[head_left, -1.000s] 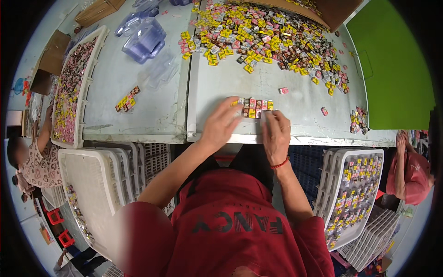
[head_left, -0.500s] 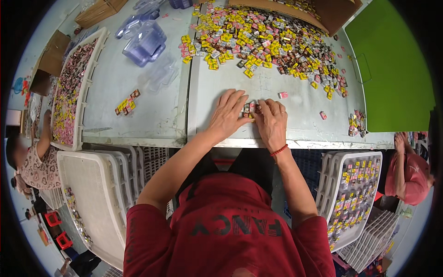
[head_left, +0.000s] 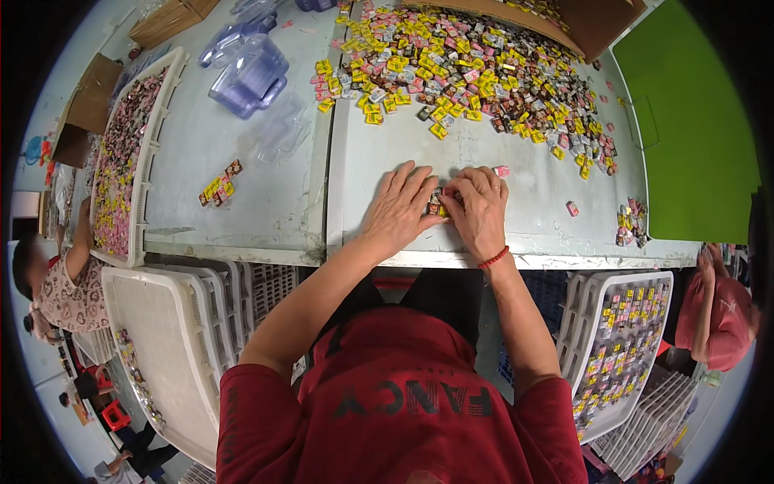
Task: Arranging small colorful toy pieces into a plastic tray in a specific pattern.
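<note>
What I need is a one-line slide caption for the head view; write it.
Left hand and right hand frame a small cluster of packs on a pale table, a multicoloured pile beyond.

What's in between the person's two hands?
In the head view, a little group of colourful box-shaped pieces lies between the left hand and the right hand, partly hidden.

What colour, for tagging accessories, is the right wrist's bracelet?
The bracelet is red, seen best in the head view.

Bright light, soft shadows, bent edges, black corners
</note>
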Available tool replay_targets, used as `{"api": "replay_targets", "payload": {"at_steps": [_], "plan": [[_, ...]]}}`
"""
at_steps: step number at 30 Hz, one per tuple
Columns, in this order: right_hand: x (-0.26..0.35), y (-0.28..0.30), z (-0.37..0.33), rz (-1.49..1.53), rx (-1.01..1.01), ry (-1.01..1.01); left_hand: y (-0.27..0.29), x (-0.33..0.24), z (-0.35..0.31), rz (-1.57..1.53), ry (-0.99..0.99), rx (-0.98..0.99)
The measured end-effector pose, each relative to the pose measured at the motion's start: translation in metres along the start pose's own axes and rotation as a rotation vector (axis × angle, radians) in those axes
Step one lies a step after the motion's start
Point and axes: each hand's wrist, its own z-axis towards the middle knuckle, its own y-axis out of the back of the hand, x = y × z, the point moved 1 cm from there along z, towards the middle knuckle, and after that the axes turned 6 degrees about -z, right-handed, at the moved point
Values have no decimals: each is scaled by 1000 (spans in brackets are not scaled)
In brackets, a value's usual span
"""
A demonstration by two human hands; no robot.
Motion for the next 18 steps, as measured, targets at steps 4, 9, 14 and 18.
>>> {"api": "replay_targets", "payload": {"at_steps": [4,9,14,18], "plan": [[0,-5,-2,35,-37,-7,0,-2,1,25,10,-2],[1,-3,1,6,-35,-17,0,-3,2,-30,10,-13],[0,-6,-1,12,-55,-22,-1,-2,1,-17,9,-12],[-3,-11,-3,8,-86,-44,-3,-3,0,38,22,4]]}}
